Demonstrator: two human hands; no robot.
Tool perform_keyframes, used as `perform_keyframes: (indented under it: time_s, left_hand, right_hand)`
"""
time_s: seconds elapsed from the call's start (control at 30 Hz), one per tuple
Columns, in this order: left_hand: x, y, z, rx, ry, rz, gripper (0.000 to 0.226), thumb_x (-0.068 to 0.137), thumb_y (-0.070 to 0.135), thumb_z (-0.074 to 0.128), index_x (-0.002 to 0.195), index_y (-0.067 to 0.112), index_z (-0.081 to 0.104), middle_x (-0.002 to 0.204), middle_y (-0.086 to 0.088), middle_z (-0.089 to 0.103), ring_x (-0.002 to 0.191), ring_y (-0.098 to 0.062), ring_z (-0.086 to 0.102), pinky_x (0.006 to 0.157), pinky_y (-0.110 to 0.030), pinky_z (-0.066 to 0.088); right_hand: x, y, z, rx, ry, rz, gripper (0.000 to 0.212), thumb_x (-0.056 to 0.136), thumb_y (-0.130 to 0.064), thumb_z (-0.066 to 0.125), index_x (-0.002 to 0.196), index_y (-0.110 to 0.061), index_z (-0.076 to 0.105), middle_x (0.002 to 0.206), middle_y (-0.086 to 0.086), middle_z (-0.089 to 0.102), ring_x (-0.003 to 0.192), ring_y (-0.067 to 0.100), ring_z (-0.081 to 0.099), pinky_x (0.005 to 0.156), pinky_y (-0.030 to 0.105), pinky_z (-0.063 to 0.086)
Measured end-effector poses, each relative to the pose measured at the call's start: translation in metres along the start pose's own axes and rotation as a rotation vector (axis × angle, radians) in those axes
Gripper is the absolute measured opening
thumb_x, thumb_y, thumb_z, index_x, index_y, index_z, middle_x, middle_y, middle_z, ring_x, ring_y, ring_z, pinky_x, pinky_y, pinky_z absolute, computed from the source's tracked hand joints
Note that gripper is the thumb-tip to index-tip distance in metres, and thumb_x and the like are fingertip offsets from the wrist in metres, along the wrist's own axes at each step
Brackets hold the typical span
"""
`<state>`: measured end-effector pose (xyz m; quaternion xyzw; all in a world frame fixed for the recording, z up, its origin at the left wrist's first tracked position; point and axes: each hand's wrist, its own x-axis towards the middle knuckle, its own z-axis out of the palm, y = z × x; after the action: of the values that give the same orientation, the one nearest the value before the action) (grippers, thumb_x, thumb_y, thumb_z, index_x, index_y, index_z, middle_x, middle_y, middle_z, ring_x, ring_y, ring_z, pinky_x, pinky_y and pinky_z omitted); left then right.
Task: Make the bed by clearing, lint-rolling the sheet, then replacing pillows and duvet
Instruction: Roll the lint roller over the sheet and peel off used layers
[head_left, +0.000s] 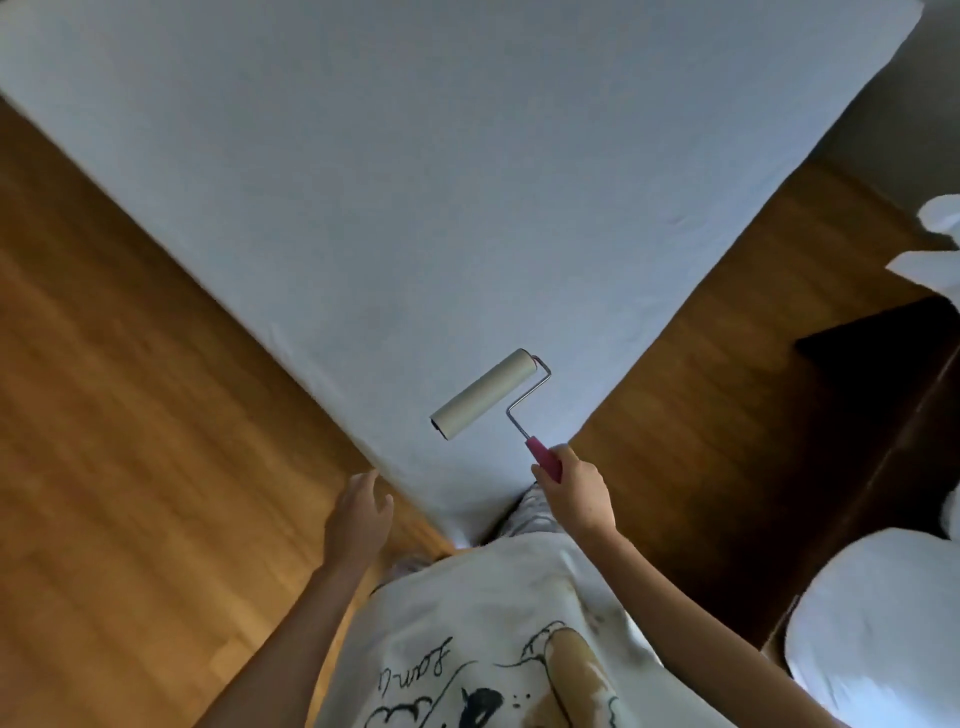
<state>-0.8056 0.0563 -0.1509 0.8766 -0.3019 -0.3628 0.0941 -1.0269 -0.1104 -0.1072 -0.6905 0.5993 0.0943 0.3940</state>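
My right hand (574, 488) grips the pink handle of the lint roller (491, 395), whose drum lies crosswise over the sheet (415, 182) near the bed's corner, ahead of me. My left hand (358, 514) hangs relaxed beside the mattress edge, holding nothing. I judge rolling goes forward, away from me.

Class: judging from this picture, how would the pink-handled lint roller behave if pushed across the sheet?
The pink-handled lint roller would probably roll easily, since its white cylinder turns on a thin wire frame. It seems light: the right hand holds it alone by the handle's end.
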Motion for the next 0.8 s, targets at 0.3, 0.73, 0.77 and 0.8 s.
perform_keyframes:
  time_s: [0.3, 0.73, 0.77, 0.8]
  left_hand:
    - [0.162, 0.045, -0.051, -0.078, -0.045, 0.068, 0.043, 0.098, 0.018, 0.050, 0.140, 0.010, 0.045, 0.142, -0.011, 0.044, 0.128, -0.026, 0.046, 0.103, -0.039, 0.042]
    - [0.426, -0.080, -0.124, 0.383, -0.229, 0.548, 0.045, 0.096, 0.015, 0.054, 0.140, 0.007, 0.047, 0.144, -0.012, 0.045, 0.131, -0.029, 0.043, 0.097, -0.042, 0.046]
    - [0.433, -0.085, -0.134, 0.353, -0.225, 0.511, 0.045, 0.096, 0.016, 0.054, 0.140, 0.008, 0.047, 0.144, -0.011, 0.045, 0.132, -0.028, 0.043, 0.098, -0.042, 0.046]
    - [0.438, -0.090, -0.144, 0.322, -0.217, 0.465, 0.045, 0.096, 0.016, 0.054, 0.140, 0.008, 0.047, 0.143, -0.010, 0.045, 0.132, -0.027, 0.044, 0.098, -0.041, 0.045]
  right_hand:
    - [0.122, -0.063, -0.008, 0.107, 0.082, 0.141, 0.028, 0.098, -0.035, 0.051, 0.118, -0.015, 0.050, 0.079, -0.002, 0.061, 0.062, 0.011, 0.060, 0.059, 0.030, 0.054]
    - [0.265, -0.243, 0.179, 0.545, 0.410, 0.562, 0.020, 0.099, -0.024, 0.047, 0.108, -0.008, 0.054, 0.070, -0.004, 0.052, 0.059, 0.011, 0.049, 0.050, 0.026, 0.034]
    - [0.265, -0.253, 0.184, 0.563, 0.424, 0.572, 0.020, 0.100, -0.024, 0.046, 0.109, -0.007, 0.054, 0.070, -0.004, 0.052, 0.059, 0.010, 0.049, 0.049, 0.025, 0.034]
    - [0.262, -0.261, 0.185, 0.578, 0.440, 0.581, 0.021, 0.100, -0.024, 0.046, 0.111, -0.007, 0.054, 0.071, -0.004, 0.053, 0.059, 0.010, 0.049, 0.049, 0.025, 0.034]
